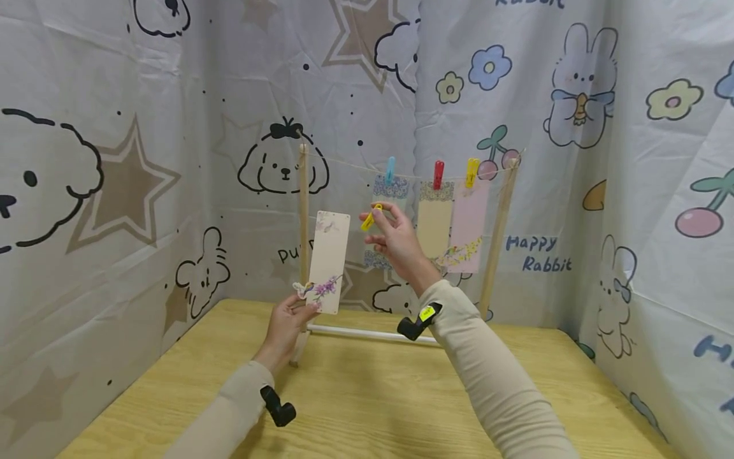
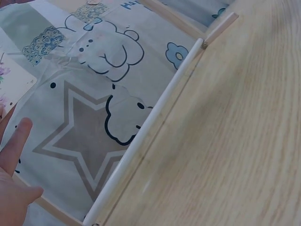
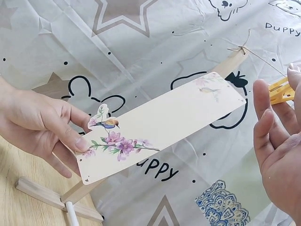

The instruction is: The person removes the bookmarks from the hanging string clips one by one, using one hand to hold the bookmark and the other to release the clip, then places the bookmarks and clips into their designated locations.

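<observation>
Cartoon curtain (image 1: 355, 115) hangs behind; left hand (image 1: 285, 324) pinches a card (image 1: 328, 255) low, right hand (image 1: 400, 245), at the card's two o'clock, pinches a peg (image 1: 368, 221); best keep the card still.

Card (image 1: 329, 248) left of peg (image 1: 367, 222) (cloth (image 1: 252, 70) behind).

loc: curtained-off indoor nook; cartoon-print cloth (image 1: 264, 83) 3 sides; wood-grain tbl (image 1: 367, 389)

Light yellow wood-grain desk (image 1: 344, 414). White creased cloth (image 1: 258, 76) hangs behind it and along both sides. Cloth prints: brown stars (image 1: 123, 191), outlined puppy (image 1: 285, 178), rabbit (image 1: 582, 80), blue flower (image 1: 489, 67), pink cherry (image 1: 699, 222) at right, "Happy Rabbit" lettering (image 1: 530, 243).
</observation>
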`<state>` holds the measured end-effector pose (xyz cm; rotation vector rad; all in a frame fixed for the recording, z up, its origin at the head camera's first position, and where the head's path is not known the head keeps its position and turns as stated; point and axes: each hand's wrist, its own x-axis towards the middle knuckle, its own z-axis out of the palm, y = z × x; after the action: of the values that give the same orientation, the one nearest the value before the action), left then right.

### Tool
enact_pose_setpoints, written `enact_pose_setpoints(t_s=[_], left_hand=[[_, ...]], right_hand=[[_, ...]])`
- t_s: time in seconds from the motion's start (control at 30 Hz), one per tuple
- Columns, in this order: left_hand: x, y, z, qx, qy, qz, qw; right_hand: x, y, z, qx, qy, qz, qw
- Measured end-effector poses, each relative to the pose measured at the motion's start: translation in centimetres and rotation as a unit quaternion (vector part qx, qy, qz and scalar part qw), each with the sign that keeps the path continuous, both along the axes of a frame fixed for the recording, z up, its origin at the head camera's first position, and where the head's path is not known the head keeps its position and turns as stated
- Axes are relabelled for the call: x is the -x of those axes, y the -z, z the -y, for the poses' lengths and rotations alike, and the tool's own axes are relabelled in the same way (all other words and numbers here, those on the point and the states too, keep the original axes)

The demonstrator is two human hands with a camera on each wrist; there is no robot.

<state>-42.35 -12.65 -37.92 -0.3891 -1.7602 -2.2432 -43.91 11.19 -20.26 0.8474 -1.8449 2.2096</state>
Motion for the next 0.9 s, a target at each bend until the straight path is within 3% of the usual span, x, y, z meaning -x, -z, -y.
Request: enact_pose_setpoints(t_s=[0.27, 0.9], left_hand=[[-0.4, 0.6, 0.0, 0.019, 0.003, 0.020, 0.9996], [-0.7, 1.4, 0.0, 0.037, -0.008, 0.003, 0.9993]], right_hand=[[0.0, 0.7, 0.1, -0.008, 0.006, 0.004, 1.000], [-0.2, 1.6, 0.0, -0.016, 0.001, 0.004, 1.000]])
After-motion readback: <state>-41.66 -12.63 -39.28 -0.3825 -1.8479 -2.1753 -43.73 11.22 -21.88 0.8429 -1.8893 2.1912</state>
